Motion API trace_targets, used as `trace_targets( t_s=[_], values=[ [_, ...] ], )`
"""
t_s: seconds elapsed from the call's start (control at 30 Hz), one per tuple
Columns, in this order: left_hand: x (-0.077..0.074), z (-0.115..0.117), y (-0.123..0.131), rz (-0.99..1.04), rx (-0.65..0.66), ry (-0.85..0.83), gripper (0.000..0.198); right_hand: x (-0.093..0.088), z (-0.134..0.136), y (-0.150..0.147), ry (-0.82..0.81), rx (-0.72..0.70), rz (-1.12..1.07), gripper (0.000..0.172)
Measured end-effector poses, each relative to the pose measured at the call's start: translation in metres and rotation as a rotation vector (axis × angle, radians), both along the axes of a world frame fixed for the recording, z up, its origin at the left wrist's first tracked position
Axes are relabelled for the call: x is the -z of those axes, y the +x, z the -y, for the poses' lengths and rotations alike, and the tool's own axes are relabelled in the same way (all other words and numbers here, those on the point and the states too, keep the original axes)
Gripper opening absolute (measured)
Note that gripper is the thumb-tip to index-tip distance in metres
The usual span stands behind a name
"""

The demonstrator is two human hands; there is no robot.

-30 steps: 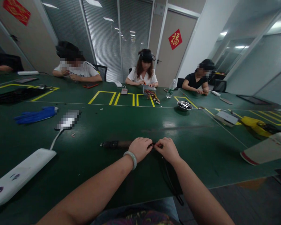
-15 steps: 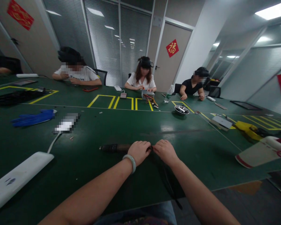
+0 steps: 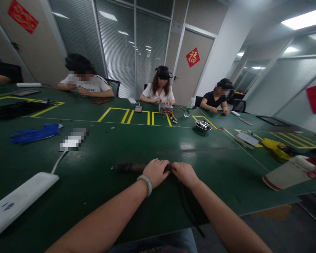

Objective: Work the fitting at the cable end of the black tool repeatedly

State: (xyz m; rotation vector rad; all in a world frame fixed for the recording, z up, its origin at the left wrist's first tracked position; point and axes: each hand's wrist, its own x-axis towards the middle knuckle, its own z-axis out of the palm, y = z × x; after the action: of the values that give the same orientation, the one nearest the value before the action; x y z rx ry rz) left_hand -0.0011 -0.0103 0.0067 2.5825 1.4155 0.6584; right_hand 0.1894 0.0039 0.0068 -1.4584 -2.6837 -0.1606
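A long, dark, stick-shaped tool (image 3: pixel 137 168) with a brownish body lies across the green table in front of me. Its black collar and small metal tip point left; its exact kind I cannot make out. My left hand (image 3: pixel 156 173), a pale bangle on its wrist, is closed over the right part of the tool. Close against it, my right hand (image 3: pixel 184 174) has its fingers pinched at the tool's right end, where they hide what they grip. From below the right hand a black cord or strap (image 3: pixel 185 203) runs down past the table's front edge.
On my left lie a white power strip (image 3: pixel 23 200), a pixelated phone-like device (image 3: pixel 73 139) and a blue glove (image 3: pixel 37 133). To the right are a white cup (image 3: pixel 287 174), yellow object (image 3: pixel 276 147) and metal bowl (image 3: pixel 203 125). Several people sit across the table.
The view has shifted slightly. Both hands stay together at the tool's right end, with only small finger movement. Across the table, the rightmost person's hands have moved a little.
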Motion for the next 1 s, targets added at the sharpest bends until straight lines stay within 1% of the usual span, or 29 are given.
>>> trace_targets(
  t_s=[0.1,0.17,0.23,0.3,0.4,0.47,0.57,0.67,0.73,0.83,0.9,1.0],
  values=[
    [-0.001,0.002,-0.003,0.069,0.029,0.061,0.03,0.0,-0.001,-0.001,0.006,-0.019,-0.005,0.011],
    [-0.003,0.003,-0.006,0.108,0.043,0.114,0.03,-0.001,-0.005,0.001,0.012,-0.027,-0.003,0.012],
    [-0.006,0.003,-0.012,0.138,0.04,0.156,0.029,-0.003,-0.011,0.008,0.024,0.003,-0.008,0.015],
    [-0.008,0.0,-0.018,0.159,0.018,0.166,0.029,-0.007,-0.019,0.026,0.041,0.07,-0.016,0.017],
    [-0.007,-0.008,-0.029,0.169,-0.058,0.127,0.033,-0.014,-0.023,0.071,0.072,0.226,-0.012,0.018],
    [-0.003,-0.014,-0.035,0.166,-0.119,0.076,0.037,-0.016,-0.015,0.109,0.095,0.351,-0.002,0.019],
    [0.007,-0.023,-0.04,0.132,-0.175,-0.036,0.045,-0.012,0.015,0.164,0.114,0.601,0.011,0.022],
    [0.021,-0.03,-0.04,0.052,-0.199,-0.155,0.061,0.002,0.052,0.199,0.116,0.865,-0.003,0.025],
    [0.029,-0.034,-0.039,-0.01,-0.2,-0.203,0.071,0.011,0.072,0.209,0.128,0.945,-0.008,0.027],
    [0.038,-0.035,-0.037,-0.101,-0.176,-0.233,0.075,0.015,0.086,0.209,0.156,0.979,-0.004,0.028],
    [0.04,-0.035,-0.038,-0.149,-0.165,-0.24,0.075,0.011,0.087,0.206,0.135,0.983,-0.009,0.029],
    [0.039,-0.034,-0.039,-0.178,-0.163,-0.248,0.076,0.0,0.081,0.201,0.031,1.004,-0.051,0.029]
  ],
)
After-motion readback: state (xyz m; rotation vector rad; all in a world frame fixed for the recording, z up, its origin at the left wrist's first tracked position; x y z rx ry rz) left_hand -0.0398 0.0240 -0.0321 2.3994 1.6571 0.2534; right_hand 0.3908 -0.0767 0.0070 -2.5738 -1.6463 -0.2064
